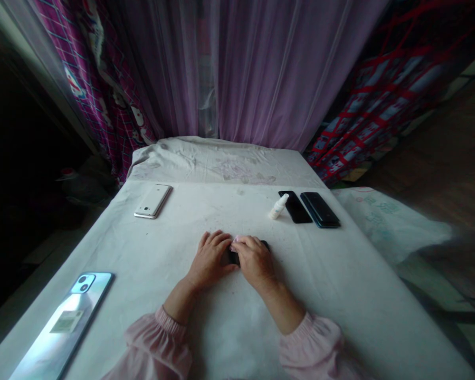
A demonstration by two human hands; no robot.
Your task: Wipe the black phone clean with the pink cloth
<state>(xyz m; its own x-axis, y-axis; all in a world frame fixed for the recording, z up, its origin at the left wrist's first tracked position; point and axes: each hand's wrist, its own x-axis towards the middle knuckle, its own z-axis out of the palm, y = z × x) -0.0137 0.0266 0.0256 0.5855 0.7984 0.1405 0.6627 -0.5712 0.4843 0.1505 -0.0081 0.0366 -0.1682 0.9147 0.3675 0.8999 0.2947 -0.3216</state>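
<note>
A dark smartphone (234, 258) lies flat on the table, largely covered by both hands. My left hand (210, 258) grips its left end, with the thumb on the near side and the fingers on the far side. Pinched in the closed fingers of my right hand (255, 259) is a small pale pink cloth (235, 241), pressed onto the phone. Part of the cloth is hidden under the fingers. Beyond my right hand, a white spray bottle (277, 208) stands upright beside a black phone (296, 208).
Another dark phone (320, 210) lies at the right table edge. A white phone (153, 201) rests face down at the far left, and a large shiny blue phone (63, 327) at the near left. The white-covered table (237, 203) ends at purple curtains (261, 74).
</note>
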